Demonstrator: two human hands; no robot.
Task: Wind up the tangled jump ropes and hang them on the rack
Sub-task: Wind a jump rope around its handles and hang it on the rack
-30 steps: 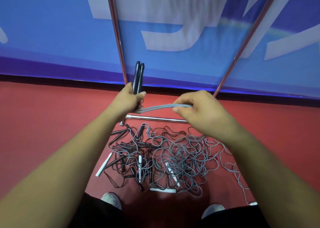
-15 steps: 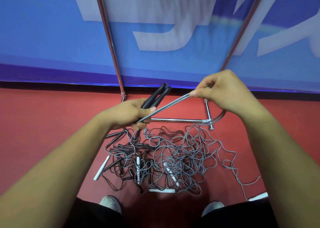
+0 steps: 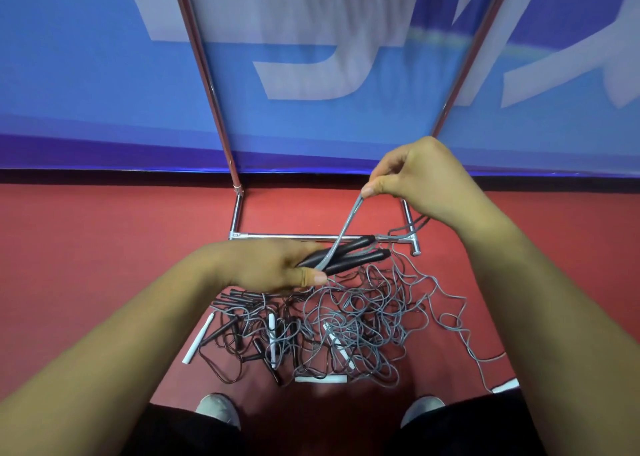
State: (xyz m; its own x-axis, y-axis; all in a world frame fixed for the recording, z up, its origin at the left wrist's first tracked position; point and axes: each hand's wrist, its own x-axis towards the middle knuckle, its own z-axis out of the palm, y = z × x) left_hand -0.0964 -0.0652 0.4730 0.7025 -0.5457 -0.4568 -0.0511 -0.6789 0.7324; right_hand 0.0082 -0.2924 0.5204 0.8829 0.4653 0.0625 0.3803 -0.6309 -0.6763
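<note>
A blue banner (image 3: 104, 75) with large pale lettering fills the background above a red floor (image 3: 86, 265). A metal rack (image 3: 287, 237) stands against the banner, its two poles slanting upward and its low crossbar lying on the floor. Both bare forearms reach forward from the bottom corners. On the floor between the rack and the person's shoes (image 3: 218, 410) lies the tangled pile of jump ropes (image 3: 346, 331), grey and dark cords mixed with black and white handles. The left hand (image 3: 266, 265) is held low over the pile, its fingers and thumb curled round two black handles (image 3: 353, 253) that lie side by side and point right. The right hand (image 3: 426, 178) is raised higher, near the right pole, pinching a doubled grey cord (image 3: 346, 229) between thumb and forefinger; the cord runs taut down to the handles
</note>
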